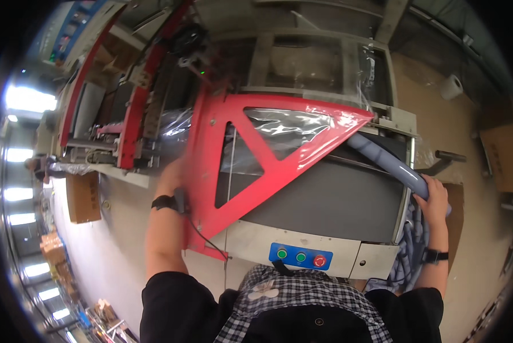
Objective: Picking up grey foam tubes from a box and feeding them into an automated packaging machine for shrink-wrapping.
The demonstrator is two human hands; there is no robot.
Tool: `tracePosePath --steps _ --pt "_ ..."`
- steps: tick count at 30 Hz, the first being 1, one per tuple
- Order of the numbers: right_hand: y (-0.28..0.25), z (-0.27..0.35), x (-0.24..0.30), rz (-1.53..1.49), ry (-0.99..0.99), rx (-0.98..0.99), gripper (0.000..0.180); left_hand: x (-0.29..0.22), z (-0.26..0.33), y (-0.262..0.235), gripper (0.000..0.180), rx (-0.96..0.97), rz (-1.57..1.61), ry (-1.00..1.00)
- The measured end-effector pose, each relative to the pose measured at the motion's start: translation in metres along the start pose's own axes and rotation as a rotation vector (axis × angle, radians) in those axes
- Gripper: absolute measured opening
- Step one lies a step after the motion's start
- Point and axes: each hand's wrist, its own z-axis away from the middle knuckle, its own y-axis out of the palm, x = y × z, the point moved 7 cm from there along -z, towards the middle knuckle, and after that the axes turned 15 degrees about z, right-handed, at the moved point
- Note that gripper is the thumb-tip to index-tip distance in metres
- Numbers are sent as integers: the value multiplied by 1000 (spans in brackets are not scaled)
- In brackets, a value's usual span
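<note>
My right hand [434,197] grips the near end of a long grey-blue roll [391,166] with faint darker streaks. The roll slants away to the left, and its far end passes under the red triangular frame [256,188] of a machine. Clear plastic film [288,128] shows through the openings of that frame, above a dark grey conveyor belt [325,197]. My left hand [175,174] reaches forward at the frame's left side, where the red metal hides its fingers.
On the machine's front edge sits a blue control panel [300,256] with two green buttons and a red one. Similar grey-blue rolls [411,251] are piled below at right. A cardboard box [84,197] stands at left, and a white roll [451,87] lies far right.
</note>
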Motion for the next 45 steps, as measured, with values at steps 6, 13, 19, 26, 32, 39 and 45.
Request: tracePosePath --steps 6,13,19,26,32,39,45 --pt "12 -21 7 -21 -28 10 60 27 61 -14 48 -704 581 -418" --pt "26 -58 46 -130 -93 44 59 35 44 8 60 -324 568 -537" --pt "38 -71 51 -180 -150 94 59 -16 61 55 39 -225 867 -588" --pt "32 -84 83 -345 -194 -107 58 56 97 -72 41 -492 574 -367" --pt "31 35 -47 -358 257 -274 29 -76 157 49 23 -826 227 73" --pt "247 391 -197 -358 1299 228 32 -106 161 396 23 322 5 -306" --pt "396 554 -102 -568 1362 951 54 -59 212 564 31 797 -205 -618"
